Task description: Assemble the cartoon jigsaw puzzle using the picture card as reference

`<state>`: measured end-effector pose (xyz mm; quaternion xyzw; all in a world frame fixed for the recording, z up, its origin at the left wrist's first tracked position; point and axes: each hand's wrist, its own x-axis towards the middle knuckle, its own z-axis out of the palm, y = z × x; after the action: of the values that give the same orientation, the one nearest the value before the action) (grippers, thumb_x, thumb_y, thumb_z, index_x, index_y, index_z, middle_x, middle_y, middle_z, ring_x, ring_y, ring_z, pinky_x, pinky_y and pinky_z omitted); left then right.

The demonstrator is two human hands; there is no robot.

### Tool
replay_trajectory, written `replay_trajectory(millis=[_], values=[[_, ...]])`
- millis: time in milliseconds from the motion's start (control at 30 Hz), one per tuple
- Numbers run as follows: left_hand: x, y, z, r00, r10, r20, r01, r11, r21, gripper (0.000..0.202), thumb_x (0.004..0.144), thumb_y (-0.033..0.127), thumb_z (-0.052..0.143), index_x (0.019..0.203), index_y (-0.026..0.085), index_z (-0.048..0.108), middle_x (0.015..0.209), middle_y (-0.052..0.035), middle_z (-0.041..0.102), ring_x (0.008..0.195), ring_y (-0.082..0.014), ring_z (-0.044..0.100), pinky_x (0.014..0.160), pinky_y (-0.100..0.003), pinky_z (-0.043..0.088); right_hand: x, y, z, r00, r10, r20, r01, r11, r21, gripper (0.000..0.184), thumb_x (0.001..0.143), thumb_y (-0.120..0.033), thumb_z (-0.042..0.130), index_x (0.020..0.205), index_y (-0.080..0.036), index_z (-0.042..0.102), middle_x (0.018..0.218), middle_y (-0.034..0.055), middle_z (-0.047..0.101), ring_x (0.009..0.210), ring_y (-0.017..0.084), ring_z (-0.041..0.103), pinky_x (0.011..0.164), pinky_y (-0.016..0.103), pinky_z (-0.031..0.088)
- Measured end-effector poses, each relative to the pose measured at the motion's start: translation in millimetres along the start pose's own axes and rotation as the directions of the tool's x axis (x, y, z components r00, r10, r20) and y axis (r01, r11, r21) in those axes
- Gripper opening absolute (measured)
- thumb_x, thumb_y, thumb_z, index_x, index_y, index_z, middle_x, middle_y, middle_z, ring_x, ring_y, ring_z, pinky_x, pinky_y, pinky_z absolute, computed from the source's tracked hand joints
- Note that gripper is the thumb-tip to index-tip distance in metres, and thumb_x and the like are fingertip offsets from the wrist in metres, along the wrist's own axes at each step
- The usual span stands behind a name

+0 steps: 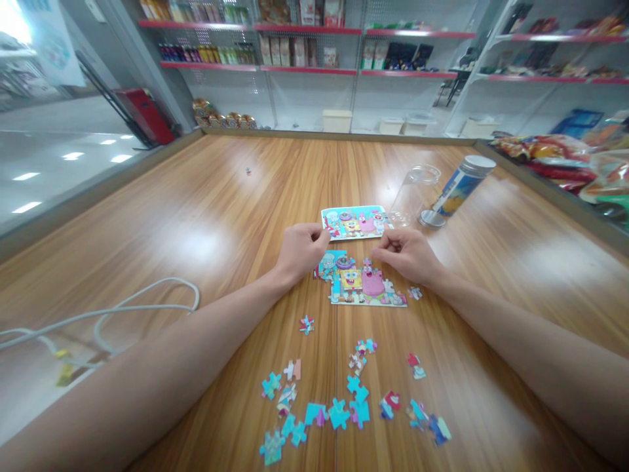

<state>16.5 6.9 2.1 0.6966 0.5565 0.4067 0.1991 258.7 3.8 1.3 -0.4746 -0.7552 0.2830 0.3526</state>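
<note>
A partly joined cartoon jigsaw (363, 283) lies on the wooden table (206, 216) in the middle of the view. My left hand (301, 249) rests at its upper left corner with the fingers curled and pinched. My right hand (409, 252) sits at its upper right edge, fingers also pinched together; what either pinch holds is too small to see. Just beyond the hands lies a printed picture card (354, 221) with the same cartoon. Several loose puzzle pieces (339, 410) are scattered nearer to me.
A clear plastic jar (415, 193) and a blue-labelled tube with a white cap (459, 187) lie on their sides to the right of the card. A white cable (122, 308) loops at the left. Snack bags (555, 154) pile at the right edge; shop shelves (304, 65) stand behind.
</note>
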Motion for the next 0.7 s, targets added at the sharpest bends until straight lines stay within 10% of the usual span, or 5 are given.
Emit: replay_trajectory(millis=[700], values=[[0.9, -1.4, 0.7, 0.999, 0.023, -0.022, -0.023, 1.0, -0.018, 0.041, 0.084, 0.026, 0.051, 0.052, 0.017, 0.027, 0.055, 0.004, 0.024, 0.051, -0.0076, 0.028, 0.052, -0.027, 0.018, 0.7, -0.7, 0.0, 1.0, 0.001, 0.019, -0.002, 1.0, 0.02, 0.021, 0.079, -0.027, 0.07, 0.065, -0.018, 0.057, 0.052, -0.0057, 0.045, 0.05, 0.009, 0.037, 0.047, 0.025, 0.026]])
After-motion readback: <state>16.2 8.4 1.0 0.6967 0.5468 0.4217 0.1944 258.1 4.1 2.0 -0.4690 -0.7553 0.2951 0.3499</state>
